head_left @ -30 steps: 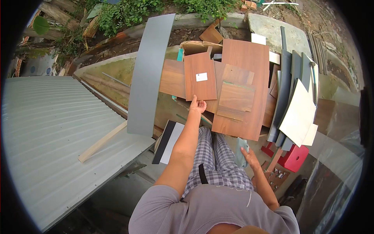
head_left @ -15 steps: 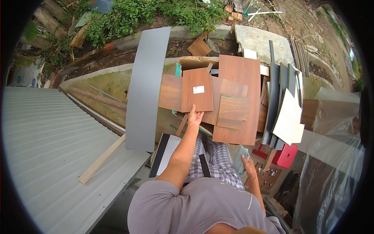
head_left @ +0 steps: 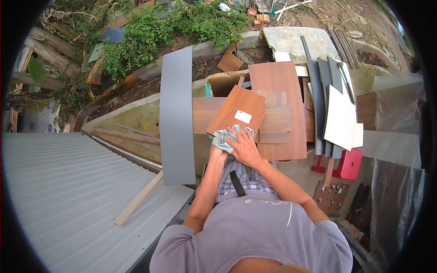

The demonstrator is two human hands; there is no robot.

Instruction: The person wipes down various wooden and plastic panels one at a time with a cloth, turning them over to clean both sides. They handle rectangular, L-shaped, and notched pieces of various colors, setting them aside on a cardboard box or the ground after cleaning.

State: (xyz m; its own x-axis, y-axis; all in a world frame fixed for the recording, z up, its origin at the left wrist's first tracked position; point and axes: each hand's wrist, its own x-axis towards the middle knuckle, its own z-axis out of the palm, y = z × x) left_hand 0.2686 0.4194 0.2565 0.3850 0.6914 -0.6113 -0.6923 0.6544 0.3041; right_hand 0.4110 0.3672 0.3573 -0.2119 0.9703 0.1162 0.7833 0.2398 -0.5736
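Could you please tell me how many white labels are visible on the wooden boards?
1. The single white label sits on the brown wood board, just above the cloth. Labels on stacked boards underneath may be hidden.

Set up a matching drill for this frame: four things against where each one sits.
Things:
1. cloth
2. white label
3. grey panel
4. red stool

Places:
A. under the pale boards at right
B. on the brown board's face
C. beneath the right hand
D. upright, left of the brown board

Pairs: 1-C, 2-B, 3-D, 4-A
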